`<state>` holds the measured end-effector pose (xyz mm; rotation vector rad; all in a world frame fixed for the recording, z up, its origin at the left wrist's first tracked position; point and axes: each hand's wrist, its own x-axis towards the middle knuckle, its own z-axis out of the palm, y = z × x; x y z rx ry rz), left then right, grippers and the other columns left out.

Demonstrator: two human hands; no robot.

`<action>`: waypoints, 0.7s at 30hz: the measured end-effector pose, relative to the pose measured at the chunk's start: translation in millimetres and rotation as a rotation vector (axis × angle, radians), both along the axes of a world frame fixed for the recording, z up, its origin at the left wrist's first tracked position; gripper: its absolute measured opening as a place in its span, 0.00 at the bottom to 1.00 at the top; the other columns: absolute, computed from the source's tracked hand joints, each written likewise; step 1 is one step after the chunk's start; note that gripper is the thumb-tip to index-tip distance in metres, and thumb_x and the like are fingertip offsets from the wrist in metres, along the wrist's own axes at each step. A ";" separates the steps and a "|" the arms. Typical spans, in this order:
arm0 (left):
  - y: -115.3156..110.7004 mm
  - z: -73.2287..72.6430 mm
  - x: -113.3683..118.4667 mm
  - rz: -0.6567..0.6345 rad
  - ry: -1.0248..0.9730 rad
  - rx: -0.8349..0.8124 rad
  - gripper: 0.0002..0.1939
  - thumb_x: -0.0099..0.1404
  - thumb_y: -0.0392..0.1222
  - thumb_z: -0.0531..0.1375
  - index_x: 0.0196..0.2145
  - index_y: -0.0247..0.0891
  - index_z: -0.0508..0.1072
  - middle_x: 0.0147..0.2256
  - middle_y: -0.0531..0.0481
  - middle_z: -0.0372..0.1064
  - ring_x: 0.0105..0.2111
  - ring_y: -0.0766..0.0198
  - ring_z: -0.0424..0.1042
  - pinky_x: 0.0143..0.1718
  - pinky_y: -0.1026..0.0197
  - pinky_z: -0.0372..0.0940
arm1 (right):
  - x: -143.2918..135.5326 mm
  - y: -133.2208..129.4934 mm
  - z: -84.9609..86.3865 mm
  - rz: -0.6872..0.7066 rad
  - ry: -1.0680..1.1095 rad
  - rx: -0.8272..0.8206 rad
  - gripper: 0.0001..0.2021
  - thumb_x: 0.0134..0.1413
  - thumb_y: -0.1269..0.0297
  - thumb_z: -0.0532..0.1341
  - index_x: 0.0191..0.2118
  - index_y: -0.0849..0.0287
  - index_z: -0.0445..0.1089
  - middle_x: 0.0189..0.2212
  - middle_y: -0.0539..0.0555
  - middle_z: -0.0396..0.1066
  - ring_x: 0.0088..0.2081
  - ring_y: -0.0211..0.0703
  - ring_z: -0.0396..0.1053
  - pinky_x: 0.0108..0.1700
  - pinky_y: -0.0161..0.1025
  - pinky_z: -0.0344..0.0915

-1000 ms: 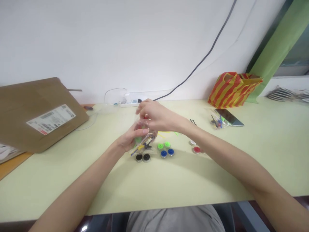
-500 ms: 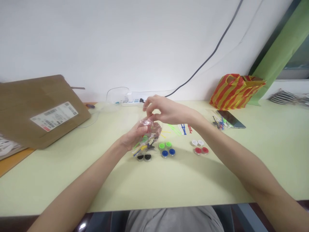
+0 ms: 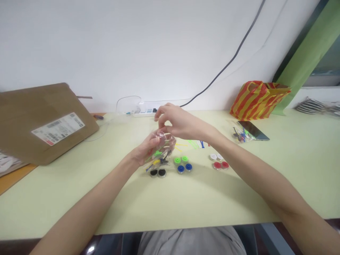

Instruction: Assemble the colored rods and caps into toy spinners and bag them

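Note:
My left hand point(image 3: 148, 146) holds a clear plastic bag point(image 3: 168, 144) with small green, yellow, blue and black plastic parts inside. Above the bag's upper edge is my right hand point(image 3: 171, 120), its thumb and finger pinched at the bag; what lies between them is too small to tell. Below the bag sit two black discs point(image 3: 162, 173). To their right are two green discs point(image 3: 185, 159) over two blue discs point(image 3: 188, 167). Under my right forearm lie white discs point(image 3: 213, 157) and red discs point(image 3: 217, 165). Thin coloured strips point(image 3: 193, 143) lie behind, partly hidden by my right arm.
A large cardboard package point(image 3: 47, 120) stands at the left. By the wall is a power strip point(image 3: 145, 113). Toward the right are another bag of parts point(image 3: 242, 135), a dark tablet point(image 3: 253, 130) and a red-and-yellow striped bag point(image 3: 257, 101).
My right hand has shifted slightly left, and its forearm now covers more of the strips and white discs. My left hand still holds the bag.

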<state>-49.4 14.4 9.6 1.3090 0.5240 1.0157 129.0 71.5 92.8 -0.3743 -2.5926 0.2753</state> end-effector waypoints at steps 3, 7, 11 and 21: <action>0.4 -1.2 -1.2 0.026 -0.010 -0.011 0.27 0.57 0.58 0.72 0.46 0.39 0.73 0.37 0.46 0.73 0.34 0.60 0.73 0.35 0.59 0.67 | -2.3 -7.1 1.6 -0.043 0.004 0.021 0.09 0.56 0.76 0.62 0.27 0.60 0.75 0.46 0.58 0.72 0.51 0.51 0.62 0.53 0.48 0.58; 2.1 -4.5 -2.3 0.063 0.006 0.011 0.27 0.56 0.59 0.71 0.43 0.37 0.74 0.34 0.45 0.74 0.32 0.59 0.73 0.34 0.59 0.67 | -5.2 -13.5 1.4 -0.018 -0.027 0.025 0.09 0.52 0.77 0.62 0.24 0.61 0.75 0.49 0.60 0.73 0.55 0.53 0.62 0.52 0.47 0.59; 2.1 -3.8 -0.6 0.089 0.024 0.043 0.26 0.55 0.58 0.72 0.43 0.37 0.73 0.31 0.47 0.74 0.31 0.59 0.74 0.33 0.59 0.67 | -8.0 -15.1 -3.8 0.054 -0.089 -0.018 0.09 0.53 0.77 0.61 0.30 0.60 0.78 0.54 0.62 0.73 0.58 0.55 0.61 0.51 0.46 0.61; 2.0 3.4 1.6 0.079 0.039 0.086 0.29 0.57 0.58 0.70 0.49 0.37 0.71 0.34 0.47 0.70 0.31 0.62 0.71 0.32 0.61 0.67 | 3.8 -2.2 4.2 0.049 -0.035 -0.102 0.05 0.55 0.72 0.63 0.31 0.60 0.77 0.46 0.58 0.74 0.49 0.50 0.69 0.47 0.43 0.64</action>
